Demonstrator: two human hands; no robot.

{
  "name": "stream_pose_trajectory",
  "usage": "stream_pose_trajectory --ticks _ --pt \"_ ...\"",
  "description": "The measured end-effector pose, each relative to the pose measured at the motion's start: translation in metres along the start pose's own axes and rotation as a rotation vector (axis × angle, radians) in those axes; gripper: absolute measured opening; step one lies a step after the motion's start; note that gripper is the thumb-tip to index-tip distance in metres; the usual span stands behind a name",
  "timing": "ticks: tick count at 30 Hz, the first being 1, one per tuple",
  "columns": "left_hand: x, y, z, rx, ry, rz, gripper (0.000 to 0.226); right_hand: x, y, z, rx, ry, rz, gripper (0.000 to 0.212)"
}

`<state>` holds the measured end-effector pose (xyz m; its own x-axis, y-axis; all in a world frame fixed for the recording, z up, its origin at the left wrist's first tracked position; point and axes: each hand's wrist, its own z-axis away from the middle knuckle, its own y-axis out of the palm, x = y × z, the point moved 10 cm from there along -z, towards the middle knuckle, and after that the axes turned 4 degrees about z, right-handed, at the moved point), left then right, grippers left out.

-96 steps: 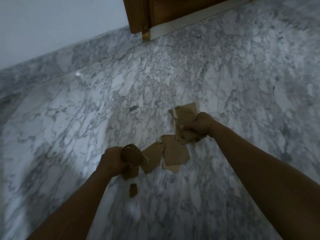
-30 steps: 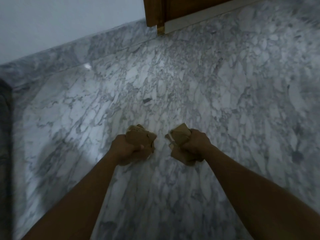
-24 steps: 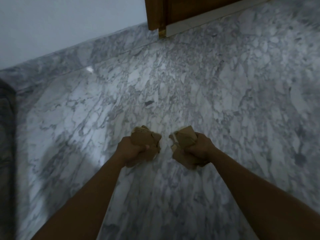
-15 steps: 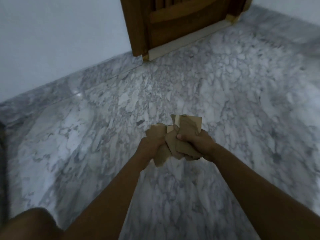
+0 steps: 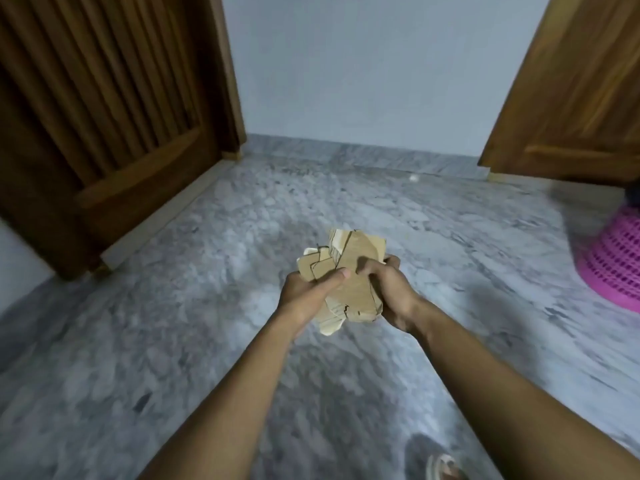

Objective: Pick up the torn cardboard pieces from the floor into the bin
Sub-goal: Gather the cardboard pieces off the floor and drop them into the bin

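Changed since half a second ago: the view has lifted, so two doors and a wall now show beyond the hands. One second ago each hand held its own wad apart; now both grip one bundle.

1. Left hand (image 5: 308, 295): fingers curled round the bundle's left side, thumb laid across its front face. Holding cardboard.
2. Right hand (image 5: 392, 292): fingers wrapped over the bundle's right side and top edge, palm beneath. Holding cardboard. Thumb tips of the two hands nearly meet.
3. Torn cardboard pieces (image 5: 351, 268): brown, several layers, ragged edges, pressed together between both hands. Held up off the floor; some pieces stick out above the fingers, one pale corner hangs below the left hand.
4. Pink latticed bin (image 5: 614, 268): to the right of the right hand, well apart from it, standing on the floor, cut off by the frame edge. Blurred; its opening cannot be made out.
5. Marble floor (image 5: 173, 323): grey and white veined, under and around both arms.
6. Slatted wooden door (image 5: 104, 116): beyond and left of the left hand.
7. Plain wooden door (image 5: 571, 81): beyond and right of the right hand, behind the bin.
8. Pale wall (image 5: 363, 64): straight beyond the hands, between the doors, with a marble skirting (image 5: 346, 154) at its foot.
9. Foot in pale footwear (image 5: 443, 467): below the right forearm, cropped, blurred.
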<state>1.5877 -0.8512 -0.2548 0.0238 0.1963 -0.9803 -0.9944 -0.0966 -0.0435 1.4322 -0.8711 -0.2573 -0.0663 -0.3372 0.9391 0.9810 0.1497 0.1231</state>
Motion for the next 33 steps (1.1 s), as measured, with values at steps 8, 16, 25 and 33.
stream_pose_trajectory --ticks 8,16,25,33 --pt "-0.094 0.188 -0.033 0.252 0.113 -0.001 0.043 0.103 -0.189 0.047 -0.160 -0.114 0.088 0.036" --pt "-0.138 0.426 -0.062 0.344 0.107 -0.025 0.068 0.155 -0.423 0.070 -0.281 -0.158 0.135 0.044" --pt "-0.219 0.662 -0.059 0.579 0.177 -0.040 0.072 0.222 -0.637 0.111 -0.436 -0.149 0.107 0.045" --pt "-0.165 0.793 -0.165 0.638 -0.020 -0.214 0.099 0.199 -0.744 0.075 -0.577 -0.068 -0.111 0.043"
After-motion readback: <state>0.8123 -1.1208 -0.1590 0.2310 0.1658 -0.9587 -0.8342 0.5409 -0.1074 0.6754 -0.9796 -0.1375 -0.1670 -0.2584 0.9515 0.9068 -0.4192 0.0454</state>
